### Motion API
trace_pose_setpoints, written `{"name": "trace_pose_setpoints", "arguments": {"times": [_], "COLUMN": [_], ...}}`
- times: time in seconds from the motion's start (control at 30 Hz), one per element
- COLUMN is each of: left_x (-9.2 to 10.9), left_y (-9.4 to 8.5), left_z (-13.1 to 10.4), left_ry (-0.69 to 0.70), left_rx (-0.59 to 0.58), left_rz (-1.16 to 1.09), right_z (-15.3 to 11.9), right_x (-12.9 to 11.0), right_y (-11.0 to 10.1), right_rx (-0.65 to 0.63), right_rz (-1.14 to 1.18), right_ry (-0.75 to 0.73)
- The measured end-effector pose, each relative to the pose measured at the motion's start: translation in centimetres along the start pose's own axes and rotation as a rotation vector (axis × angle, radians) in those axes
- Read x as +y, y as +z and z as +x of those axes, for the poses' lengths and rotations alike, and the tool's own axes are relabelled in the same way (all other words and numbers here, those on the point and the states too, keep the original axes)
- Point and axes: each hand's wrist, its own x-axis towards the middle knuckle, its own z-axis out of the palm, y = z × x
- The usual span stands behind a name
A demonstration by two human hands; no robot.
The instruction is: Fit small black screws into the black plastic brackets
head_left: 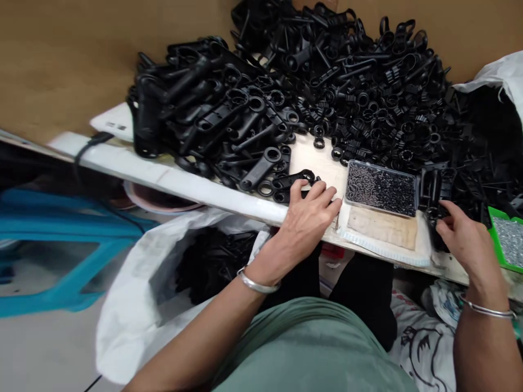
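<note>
My left hand (308, 215) rests at the table's front edge, its fingers bent over a black plastic arm part (292, 179); whether they grip it is hidden. My right hand (466, 231) has its thumb and forefinger at a black plastic piece (433, 215), right of the clear tray (381, 188) of small dark parts. Beneath that tray lies a brown pad (382, 227) on the table. Long black arm parts (204, 103) are heaped behind my left hand, and small black rings (368, 114) are piled behind the tray.
A green tray (507, 239) of small silvery parts stands at the far right. Below the table's white edge (163, 179) hangs a white sack (134, 305) with black parts inside. A blue stool (77, 239) and a black cable (81, 152) are at the left.
</note>
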Motion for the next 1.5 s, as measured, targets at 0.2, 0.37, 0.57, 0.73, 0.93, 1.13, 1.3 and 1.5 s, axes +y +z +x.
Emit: {"name": "trace_pose_setpoints", "arguments": {"times": [0.2, 0.37, 0.57, 0.73, 0.93, 1.13, 1.3, 1.5], "left_x": [-0.7, 0.1, 2.3, 2.3, 1.9, 2.2, 1.9, 2.3], "left_y": [0.4, 0.2, 0.2, -0.6, -1.2, -1.2, -1.2, -0.6], "left_z": [0.2, -0.2, -0.2, 1.0, 1.5, 1.5, 0.5, -0.3], "left_ry": [0.037, 0.117, 0.004, -0.199, -0.283, -0.259, -0.186, 0.007], "left_rx": [0.059, 0.282, 0.3, -0.064, -0.282, -0.325, -0.247, -0.266], "left_rz": [0.072, -0.031, -0.376, -0.793, -1.03, -0.967, -0.863, -0.546], "right_z": [-1.2, -3.5, -4.8, -4.3, -3.7, -3.4, -3.5, -3.5], "right_x": [-0.7, -2.4, -7.7, -10.9, -12.1, -13.1, -12.7, -11.2], "right_y": [-0.7, -0.5, 0.8, 1.4, 2.1, 2.4, 3.2, 4.3], "right_rx": [0.093, 0.2, 0.019, -0.094, -0.162, -0.113, -0.001, 0.091], "right_rz": [-0.004, 0.238, 0.972, 1.239, 1.328, 1.347, 1.35, 1.097], "right_ry": [0.1, 0.243, 0.151, 0.023, 0.023, 0.061, 0.011, -0.133]}}
